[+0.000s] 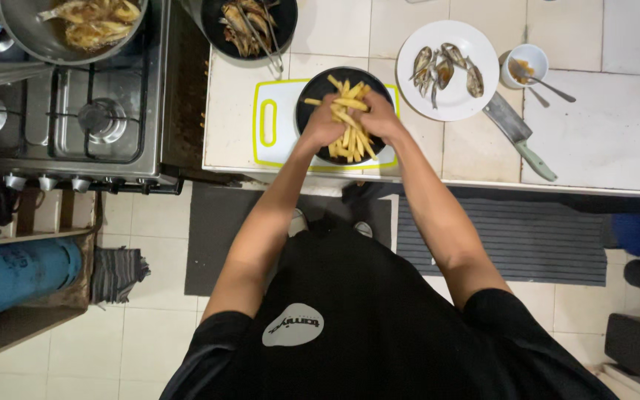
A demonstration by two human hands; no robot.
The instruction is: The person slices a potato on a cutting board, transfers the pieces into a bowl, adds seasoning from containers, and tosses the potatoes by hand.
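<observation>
A black plate (311, 104) stands on a white cutting board with a yellow-green rim (268, 122) on the tiled counter. A pile of yellow potato sticks (346, 111) lies on the plate. My left hand (323, 127) and my right hand (379, 117) both reach into the pile from either side, fingers closed around bunches of sticks, which hang down between the two hands.
A white plate of small raw fish (446, 63), a white cup with a spoon (526, 65) and a cleaver (518, 135) lie to the right. A black pan of fried fish with tongs (250, 26) sits behind. A gas stove (75, 111) with a frying pan (75, 26) stands left.
</observation>
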